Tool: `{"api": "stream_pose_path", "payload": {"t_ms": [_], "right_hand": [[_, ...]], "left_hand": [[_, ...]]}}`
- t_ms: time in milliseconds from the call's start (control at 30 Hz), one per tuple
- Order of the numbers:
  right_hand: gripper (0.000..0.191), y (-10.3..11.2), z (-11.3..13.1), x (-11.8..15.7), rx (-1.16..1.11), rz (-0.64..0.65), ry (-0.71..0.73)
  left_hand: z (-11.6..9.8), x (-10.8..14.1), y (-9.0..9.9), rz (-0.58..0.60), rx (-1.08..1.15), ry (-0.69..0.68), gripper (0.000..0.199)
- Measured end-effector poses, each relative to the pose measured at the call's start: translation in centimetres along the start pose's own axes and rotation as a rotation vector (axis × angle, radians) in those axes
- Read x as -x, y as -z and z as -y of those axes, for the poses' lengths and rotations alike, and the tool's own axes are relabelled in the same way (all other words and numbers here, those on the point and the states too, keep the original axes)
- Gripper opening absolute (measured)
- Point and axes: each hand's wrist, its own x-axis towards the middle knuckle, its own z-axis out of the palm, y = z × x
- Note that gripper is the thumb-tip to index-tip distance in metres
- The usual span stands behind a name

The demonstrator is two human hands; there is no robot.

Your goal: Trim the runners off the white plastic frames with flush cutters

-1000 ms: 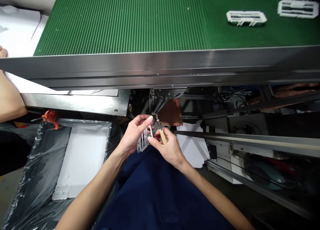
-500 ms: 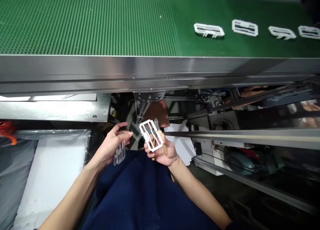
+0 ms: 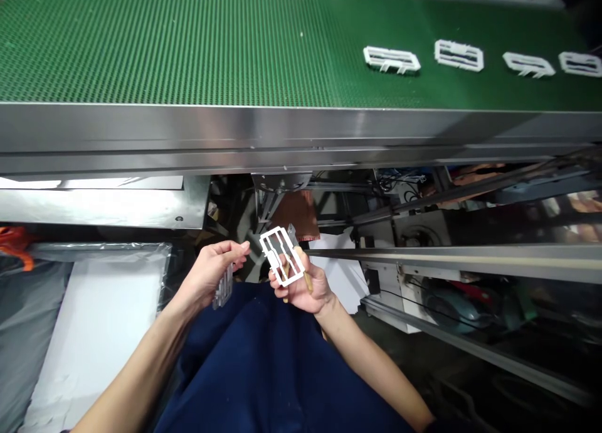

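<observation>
My right hand (image 3: 303, 288) holds a white plastic frame (image 3: 282, 257) with long slots, tilted up in front of my apron. In the same hand, partly behind the frame, is a grey-tipped tool with yellowish handles (image 3: 308, 281), seemingly nippers. To the left, my left hand (image 3: 216, 267) has thumb and fingertips pressed together; whether anything small is pinched there I cannot tell. Several greyish slotted plastic frames (image 3: 222, 290) hang below its palm, held by the lower fingers, which are largely hidden. The two hands are apart.
A green conveyor belt (image 3: 188, 44) runs across the top behind a metal rail (image 3: 235, 128). Several white frames (image 3: 392, 60) lie on its right part. At left are a metal plate (image 3: 141, 204), a plastic-covered white board (image 3: 103, 320) and an orange object (image 3: 16, 245). Metal bars (image 3: 470, 257) cross the right.
My left thumb and fingers have closed together, having been spread a little before. The white frame in my right hand has shifted slightly left. The frames on the belt look nearly unchanged.
</observation>
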Motion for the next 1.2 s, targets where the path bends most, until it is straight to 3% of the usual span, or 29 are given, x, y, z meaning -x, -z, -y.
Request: {"api": "stream_pose_path", "payload": {"t_ms": [133,200,267,400,600,833,1067,1200], "right_hand": [[0.048,0.0,-0.1,0.0,0.053,-0.040,0.012],[0.050,-0.4,-0.2,-0.1,0.151,-0.096,0.061],[0.044,-1.2,-0.3,-0.1,0.369,-0.204,0.166],[0.038,-3.4,-0.9,0.0,0.980,-0.472,0.419],[0.049,-5.5,-2.2,-0.1,1.371,-0.640,0.449],[0.048,-5.7,-2.5,-1.1,1.542,-0.621,0.405],[0.038,-6.3,-2.6,-1.6,1.537,-0.532,0.335],[0.034,-6.4,-2.7,-3.0,1.538,-0.453,0.334]], "left_hand": [[-0.2,0.1,-0.4,-0.008,0.037,-0.065,0.041],[-0.6,0.1,-0.9,0.012,0.129,-0.054,0.040],[-1.1,0.3,-1.4,0.004,0.234,-0.028,0.030],[-1.4,0.4,-2.4,-0.061,0.471,-0.009,0.036],[-0.7,0.2,-2.7,-0.015,0.638,-0.017,0.041],[-0.2,0.2,-2.6,0.048,0.679,-0.015,0.038],[-0.3,0.0,-1.8,0.085,0.849,0.016,0.036],[-0.1,0.7,-0.8,0.027,0.928,-0.071,0.033]]}}
